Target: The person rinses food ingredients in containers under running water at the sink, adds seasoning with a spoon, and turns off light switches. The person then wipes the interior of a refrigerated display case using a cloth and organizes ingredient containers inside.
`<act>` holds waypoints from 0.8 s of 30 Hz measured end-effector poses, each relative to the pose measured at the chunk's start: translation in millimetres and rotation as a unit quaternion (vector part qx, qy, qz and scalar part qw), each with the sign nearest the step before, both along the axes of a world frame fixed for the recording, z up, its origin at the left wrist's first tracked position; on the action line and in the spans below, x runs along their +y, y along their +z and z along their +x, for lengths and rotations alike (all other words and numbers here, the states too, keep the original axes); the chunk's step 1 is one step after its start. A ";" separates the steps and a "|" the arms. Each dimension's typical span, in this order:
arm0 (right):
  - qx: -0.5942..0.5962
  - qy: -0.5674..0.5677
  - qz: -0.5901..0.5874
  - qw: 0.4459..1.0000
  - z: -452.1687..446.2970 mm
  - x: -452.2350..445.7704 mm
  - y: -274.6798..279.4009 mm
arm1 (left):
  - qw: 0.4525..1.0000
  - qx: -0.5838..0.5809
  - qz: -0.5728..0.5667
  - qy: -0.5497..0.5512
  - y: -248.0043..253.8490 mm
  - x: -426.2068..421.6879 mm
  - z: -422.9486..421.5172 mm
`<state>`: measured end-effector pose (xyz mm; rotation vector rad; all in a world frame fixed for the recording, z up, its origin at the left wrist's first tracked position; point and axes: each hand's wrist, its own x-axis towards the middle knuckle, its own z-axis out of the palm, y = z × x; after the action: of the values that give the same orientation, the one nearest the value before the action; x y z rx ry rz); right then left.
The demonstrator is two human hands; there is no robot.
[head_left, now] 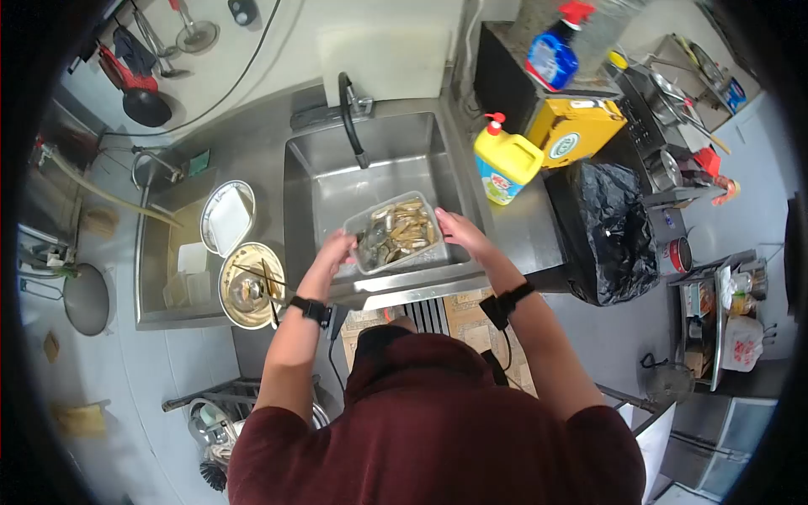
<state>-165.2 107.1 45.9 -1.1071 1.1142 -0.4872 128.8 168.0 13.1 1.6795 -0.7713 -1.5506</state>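
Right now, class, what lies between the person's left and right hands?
In the head view, a translucent container of elongated brownish pieces, possibly shellfish, lies between the left hand and right hand.

The lone head view looks steeply down and forward from close above the maroon short-sleeved cloth shirt (433, 429) at bottom centre, facing the rectangular stainless-steel sink (412, 168) mid-frame (dark curved corners border it all).

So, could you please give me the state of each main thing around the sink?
Tub: uncovered, shellfish inside, held
Left hand: gripping tub's left side
Right hand: gripping tub's right edge
Faucet: spout down, no stream visible
Yellow bottle: standing, pump fitted
Spray bottle: standing, trigger fitted
Black bag: mouth open
Cream bowl: smaller bowl inside
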 end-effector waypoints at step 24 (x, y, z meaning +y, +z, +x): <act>-0.261 -0.039 0.242 0.934 128.7 -121.1 -97.9 | 0.787 -0.616 0.011 0.018 -23.3 -169.8 -57.6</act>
<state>-36.5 -14.1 -52.0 -0.4581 0.7472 -0.4960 71.3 -1.8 -10.2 2.6339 -1.2905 -0.2019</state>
